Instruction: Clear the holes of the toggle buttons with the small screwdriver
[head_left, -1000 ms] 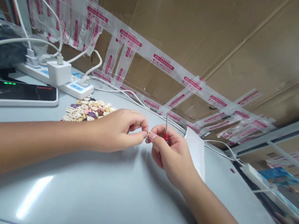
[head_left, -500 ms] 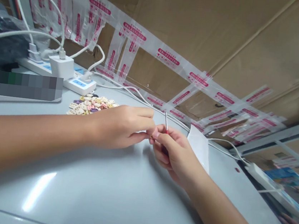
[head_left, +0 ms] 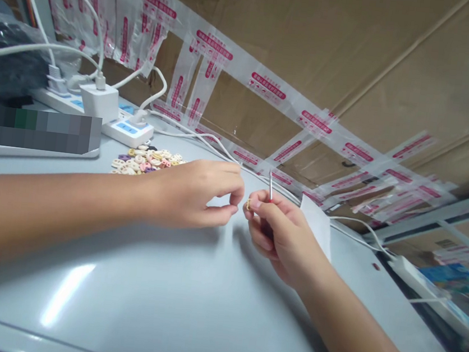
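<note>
My right hand (head_left: 279, 226) is closed, with a small yellowish piece (head_left: 249, 204) pinched between its thumb and index finger. The same hand also keeps hold of a slim metal-tipped tool with a red handle (head_left: 271, 188), whose tip points up past the fingers; its lower part is hidden in the palm. Just left of it, my left hand (head_left: 202, 195) hovers above the table, thumb and index tips drawn together in a pinch. Whatever is between those tips, if anything, is too small to make out. Behind the left wrist lies a pile of small cream, pink, yellow and purple pieces (head_left: 147, 159).
A white power strip (head_left: 129, 130) with plugs and cables stands at the back left, near a blurred-out device (head_left: 36, 131). A white sheet (head_left: 317, 222) lies behind my right hand. Taped cardboard (head_left: 259, 111) walls the table's (head_left: 169, 304) back edge.
My hands have come apart a little. The yellowish piece stays in my right hand and shows more clearly, while the left fingertips have drawn away from it.
</note>
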{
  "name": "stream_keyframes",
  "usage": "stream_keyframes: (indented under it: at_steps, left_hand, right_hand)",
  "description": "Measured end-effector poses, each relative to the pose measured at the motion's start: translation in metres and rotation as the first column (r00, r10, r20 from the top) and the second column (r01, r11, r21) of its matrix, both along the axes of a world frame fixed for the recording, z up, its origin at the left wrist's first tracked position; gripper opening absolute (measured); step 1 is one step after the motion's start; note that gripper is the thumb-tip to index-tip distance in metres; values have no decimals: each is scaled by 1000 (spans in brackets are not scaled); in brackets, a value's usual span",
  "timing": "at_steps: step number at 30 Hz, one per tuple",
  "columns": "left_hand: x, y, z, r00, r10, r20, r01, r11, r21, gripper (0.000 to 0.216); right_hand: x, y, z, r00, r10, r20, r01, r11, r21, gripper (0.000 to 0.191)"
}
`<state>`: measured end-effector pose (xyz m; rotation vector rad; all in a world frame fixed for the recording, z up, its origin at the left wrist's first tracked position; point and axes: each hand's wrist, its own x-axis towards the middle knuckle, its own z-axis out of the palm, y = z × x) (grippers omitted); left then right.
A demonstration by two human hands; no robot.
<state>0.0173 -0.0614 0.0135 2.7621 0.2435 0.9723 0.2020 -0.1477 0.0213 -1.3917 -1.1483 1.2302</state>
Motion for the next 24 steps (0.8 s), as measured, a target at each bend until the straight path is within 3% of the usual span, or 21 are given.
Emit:
stream_keyframes:
  at_steps: [9, 16, 24]
  left_hand:
    - [0, 2, 4, 996, 73, -56, -83, 976, -200, 15]
    - [-1, 3, 8, 988, 82, -131, -129, 903, -410, 20]
    - [-2, 2, 11, 985, 63, -162, -130, 887, -442, 20]
  right_hand:
    - [-4, -2, -2, 995, 57, 77, -59, 998, 23, 16]
    - [-6, -3, -1, 997, 45, 68, -48, 998, 39, 22]
    - [-5, -3, -3, 989, 44, 143, -55, 996, 70, 26]
